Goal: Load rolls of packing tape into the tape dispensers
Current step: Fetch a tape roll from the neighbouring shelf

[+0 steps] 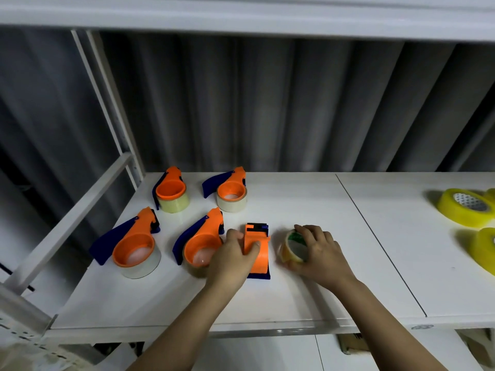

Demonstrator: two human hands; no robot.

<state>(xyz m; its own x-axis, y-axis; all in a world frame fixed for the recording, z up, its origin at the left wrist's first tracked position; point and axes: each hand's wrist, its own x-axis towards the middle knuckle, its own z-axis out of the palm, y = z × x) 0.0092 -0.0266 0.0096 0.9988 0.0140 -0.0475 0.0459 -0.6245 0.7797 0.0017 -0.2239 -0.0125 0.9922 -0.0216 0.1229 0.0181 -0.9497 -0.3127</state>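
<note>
The left hand [235, 257] is gripping the empty dispenser [257, 250]; just right of it, the right hand [318, 250] is clasping a tape roll [292, 249], which should slide on squarely.

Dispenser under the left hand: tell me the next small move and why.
Probably bring the roll across and seat it on the dispenser. The left hand grips that dispenser, which carries no tape, while the right hand grips the roll just beside it. The four dispensers further left already hold rolls.
</note>
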